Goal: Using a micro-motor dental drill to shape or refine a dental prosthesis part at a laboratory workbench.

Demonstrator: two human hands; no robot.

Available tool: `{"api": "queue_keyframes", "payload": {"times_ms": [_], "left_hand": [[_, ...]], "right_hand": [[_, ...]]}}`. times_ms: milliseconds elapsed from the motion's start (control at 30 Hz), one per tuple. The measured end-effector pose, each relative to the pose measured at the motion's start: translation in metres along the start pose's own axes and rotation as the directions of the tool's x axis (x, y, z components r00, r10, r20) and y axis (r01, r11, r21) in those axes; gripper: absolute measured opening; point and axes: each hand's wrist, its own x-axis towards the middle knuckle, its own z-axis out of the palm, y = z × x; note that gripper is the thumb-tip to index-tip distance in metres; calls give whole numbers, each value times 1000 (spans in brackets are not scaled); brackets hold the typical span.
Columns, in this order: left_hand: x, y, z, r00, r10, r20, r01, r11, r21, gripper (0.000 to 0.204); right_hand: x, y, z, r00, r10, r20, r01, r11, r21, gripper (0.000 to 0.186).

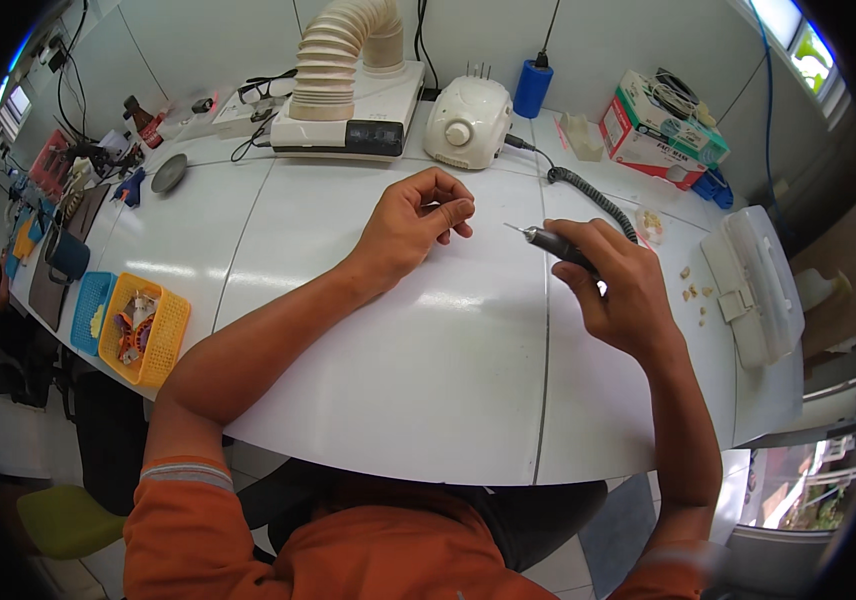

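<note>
My right hand (616, 278) grips a dark rotary handpiece (554, 243) like a pen, its thin metal bur pointing left toward my other hand. A coiled dark cord (593, 192) runs from near the handpiece back to a white micromotor control box (470, 120) with a round knob. Above the middle of the white table, my left hand (416, 222) is closed, thumb against curled fingers. Whatever it may pinch is hidden or too small to make out. The bur tip and my left fingers are apart.
A white dust-extractor unit (348, 138) with a ribbed hose stands at the back. On the left are yellow (163, 340) and blue (88, 315) baskets. Small tan pieces (689, 292) lie right of my right hand, beside a clear plastic case (756, 285). Stacked boxes (658, 130) stand behind.
</note>
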Motion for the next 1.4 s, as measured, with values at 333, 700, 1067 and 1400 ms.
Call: {"api": "queue_keyframes", "payload": {"times_ms": [333,700,1067,1400], "left_hand": [[-3,8,13,993,-89,73,75,982,173,16],[-22,15,16,993,-112,-25,114,988,100,19],[12,7,19,959,-172,224,101,949,297,13],[64,-6,45,936,-89,342,-62,911,408,13]], "right_hand": [[-26,25,1,995,68,-75,-74,994,-79,30],[-27,29,6,991,105,-82,-108,994,-36,32],[-31,22,2,981,165,97,-142,967,-210,26],[-32,47,-6,975,222,-28,-219,920,-326,24]]}}
